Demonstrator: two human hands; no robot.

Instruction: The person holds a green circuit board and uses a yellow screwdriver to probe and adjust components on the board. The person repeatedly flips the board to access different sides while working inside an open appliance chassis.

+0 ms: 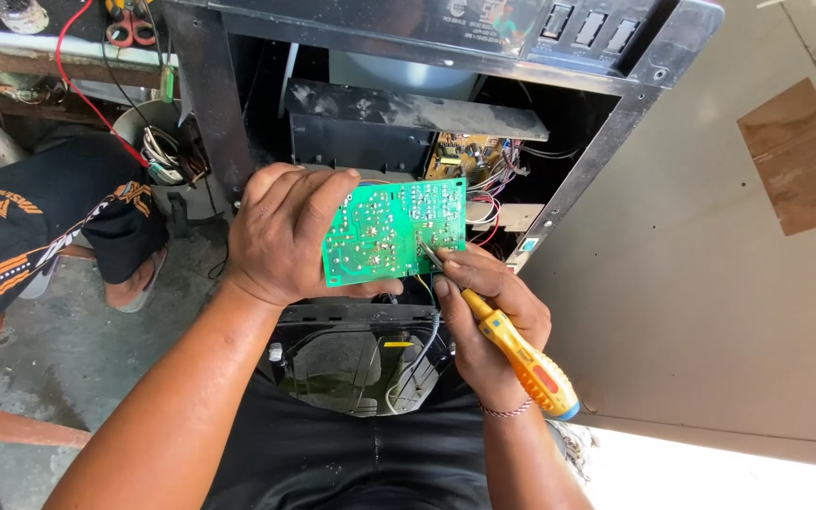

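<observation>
My left hand [280, 231] grips a green circuit board [394, 229] by its left edge, solder side facing me, in front of an opened black appliance frame [210, 104]. My right hand [493, 321] holds a yellow-handled screwdriver [521, 359] with an orange and blue end. Its metal tip touches the board near the lower right part. Thin wires run from the board's right edge into the appliance.
Inside the frame sit a second brownish circuit board [465, 156] and bundled wires [488, 208]. A grey panel [710, 283] with a brown patch stands to the right. Another person's leg in black-and-orange shorts [30, 227] is at left, beside a container of wires [167, 156].
</observation>
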